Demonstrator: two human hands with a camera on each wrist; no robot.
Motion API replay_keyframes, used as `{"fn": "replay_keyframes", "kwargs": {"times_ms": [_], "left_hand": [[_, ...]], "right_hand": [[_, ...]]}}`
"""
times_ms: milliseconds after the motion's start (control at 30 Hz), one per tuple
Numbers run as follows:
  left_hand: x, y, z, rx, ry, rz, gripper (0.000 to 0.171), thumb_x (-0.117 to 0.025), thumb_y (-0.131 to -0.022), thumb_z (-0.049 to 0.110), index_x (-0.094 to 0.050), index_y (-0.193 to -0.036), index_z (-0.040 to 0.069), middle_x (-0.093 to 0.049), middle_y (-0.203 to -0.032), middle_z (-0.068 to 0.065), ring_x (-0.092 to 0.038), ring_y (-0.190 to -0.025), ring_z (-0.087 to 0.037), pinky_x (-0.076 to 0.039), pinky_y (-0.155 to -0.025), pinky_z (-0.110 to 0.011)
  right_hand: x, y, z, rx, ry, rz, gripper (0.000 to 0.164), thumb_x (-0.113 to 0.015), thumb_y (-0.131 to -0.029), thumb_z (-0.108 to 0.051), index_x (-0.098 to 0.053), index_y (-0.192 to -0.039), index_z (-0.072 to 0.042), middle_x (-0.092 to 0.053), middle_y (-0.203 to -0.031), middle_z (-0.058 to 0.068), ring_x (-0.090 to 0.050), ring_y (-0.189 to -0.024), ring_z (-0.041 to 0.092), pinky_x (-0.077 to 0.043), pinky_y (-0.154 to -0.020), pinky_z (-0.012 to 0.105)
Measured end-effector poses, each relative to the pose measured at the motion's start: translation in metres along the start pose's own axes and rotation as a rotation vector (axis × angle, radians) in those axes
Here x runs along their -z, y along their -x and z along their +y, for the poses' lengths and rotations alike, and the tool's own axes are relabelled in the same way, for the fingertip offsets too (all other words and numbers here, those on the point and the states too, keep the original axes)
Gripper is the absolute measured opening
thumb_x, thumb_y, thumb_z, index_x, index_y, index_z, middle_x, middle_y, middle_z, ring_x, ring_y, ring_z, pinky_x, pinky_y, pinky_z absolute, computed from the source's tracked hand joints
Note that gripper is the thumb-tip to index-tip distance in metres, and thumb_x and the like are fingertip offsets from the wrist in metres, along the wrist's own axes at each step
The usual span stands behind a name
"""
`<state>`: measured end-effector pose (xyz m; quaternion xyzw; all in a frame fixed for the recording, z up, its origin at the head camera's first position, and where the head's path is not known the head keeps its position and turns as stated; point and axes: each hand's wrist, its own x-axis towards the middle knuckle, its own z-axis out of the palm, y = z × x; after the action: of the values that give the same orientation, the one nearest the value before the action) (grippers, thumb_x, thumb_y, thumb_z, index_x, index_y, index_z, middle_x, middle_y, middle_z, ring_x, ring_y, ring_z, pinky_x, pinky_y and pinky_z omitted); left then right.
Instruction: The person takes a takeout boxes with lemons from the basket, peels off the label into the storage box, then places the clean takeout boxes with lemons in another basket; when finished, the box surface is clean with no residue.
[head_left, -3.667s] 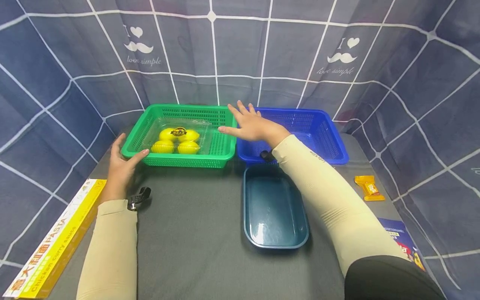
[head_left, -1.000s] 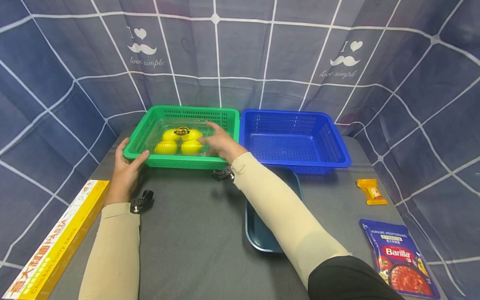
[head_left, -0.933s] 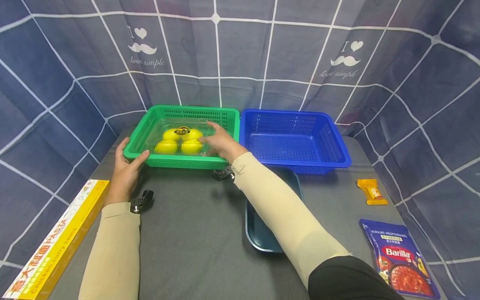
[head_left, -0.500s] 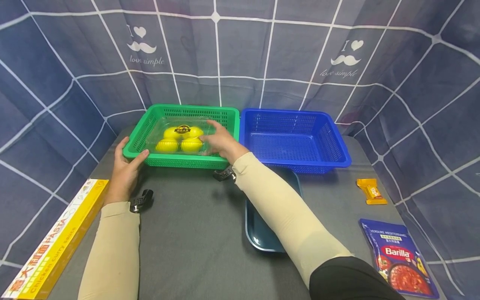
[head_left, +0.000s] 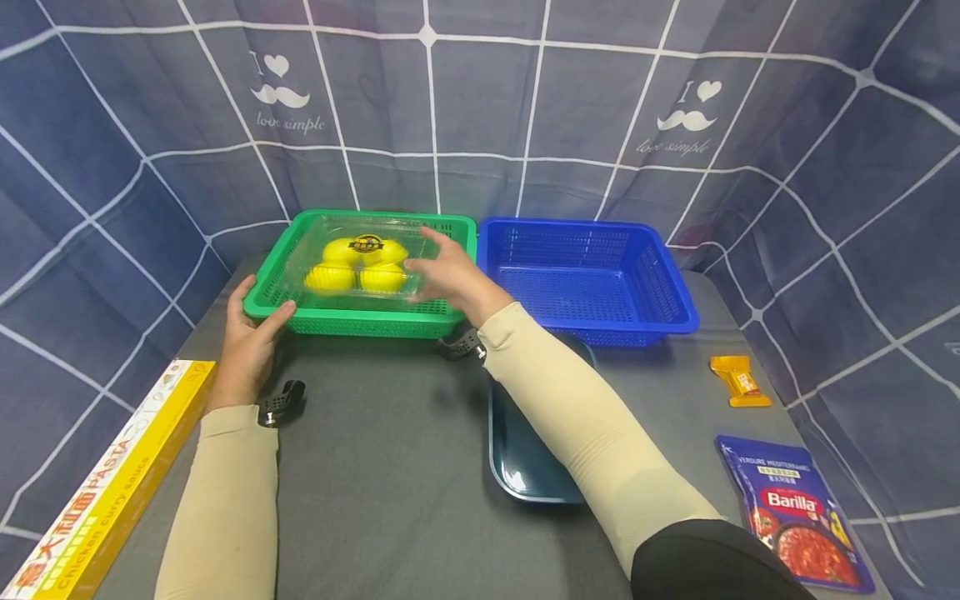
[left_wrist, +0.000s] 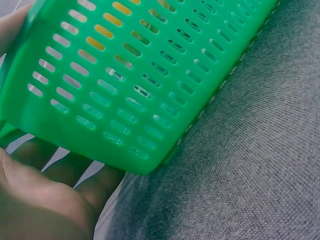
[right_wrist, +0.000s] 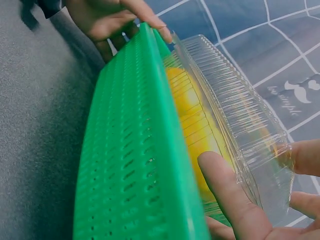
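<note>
In the head view my left hand (head_left: pixel 249 350) grips the left front corner of a green plastic basket (head_left: pixel 367 323), thumb at the rim and fingers along the outer side. The left wrist view shows those fingers spread against the slotted wall. My right hand (head_left: pixel 457 277) holds the right end of a clear plastic clamshell box (head_left: pixel 366 243), which contains several lemons (head_left: pixel 382 277). Seen from the right wrist, the box (right_wrist: pixel 240 110) rises partly above the basket's rim, thumb on the near side and fingers on the far side.
A blue basket (head_left: pixel 577 293) stands right of the green one. Below it lies a dark teal tray (head_left: pixel 525 467), partly under my right forearm. A pasta box (head_left: pixel 120 475) lies at the left; a small orange packet (head_left: pixel 738 381) and a Barilla pouch (head_left: pixel 795 508) lie at the right.
My right hand has come from over the blue basket to the lemon box and now raises it slightly within the green basket. My left hand keeps its grip on the basket corner.
</note>
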<state>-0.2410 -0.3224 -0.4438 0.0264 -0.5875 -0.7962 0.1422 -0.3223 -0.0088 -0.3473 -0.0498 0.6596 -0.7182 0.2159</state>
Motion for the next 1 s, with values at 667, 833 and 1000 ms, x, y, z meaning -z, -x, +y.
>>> {"fn": "replay_keyframes", "kwargs": {"times_ms": [667, 833, 1000], "left_hand": [[0.001, -0.003, 0.001, 0.016, -0.014, -0.007, 0.093, -0.074, -0.098, 0.000, -0.014, -0.166, 0.019, -0.034, -0.157, -0.010, -0.042, -0.139, -0.022, -0.046, -0.103, -0.019], [0.001, -0.003, 0.000, 0.013, -0.016, -0.007, 0.092, -0.074, -0.098, -0.001, -0.015, -0.166, 0.019, -0.036, -0.155, -0.010, -0.045, -0.135, -0.020, -0.047, -0.103, -0.020], [0.001, -0.002, 0.000, 0.016, -0.023, -0.010, 0.093, -0.073, -0.098, -0.001, -0.014, -0.166, 0.020, -0.035, -0.155, -0.010, -0.047, -0.132, -0.018, -0.045, -0.105, -0.021]], "right_hand": [[0.017, 0.041, -0.021, 0.056, -0.075, -0.046, 0.080, -0.066, -0.102, 0.004, -0.030, -0.168, -0.024, -0.050, -0.146, 0.032, -0.071, -0.089, 0.046, -0.063, -0.078, 0.052], [0.020, 0.051, -0.023, 0.055, -0.077, -0.051, 0.080, -0.068, -0.102, 0.001, -0.032, -0.168, -0.025, -0.053, -0.146, 0.030, -0.064, -0.110, 0.057, -0.063, -0.079, 0.052], [0.022, 0.062, -0.025, 0.064, -0.043, -0.060, 0.078, -0.069, -0.102, -0.002, -0.033, -0.167, -0.026, -0.059, -0.141, 0.026, -0.071, -0.091, 0.051, -0.063, -0.080, 0.052]]}}
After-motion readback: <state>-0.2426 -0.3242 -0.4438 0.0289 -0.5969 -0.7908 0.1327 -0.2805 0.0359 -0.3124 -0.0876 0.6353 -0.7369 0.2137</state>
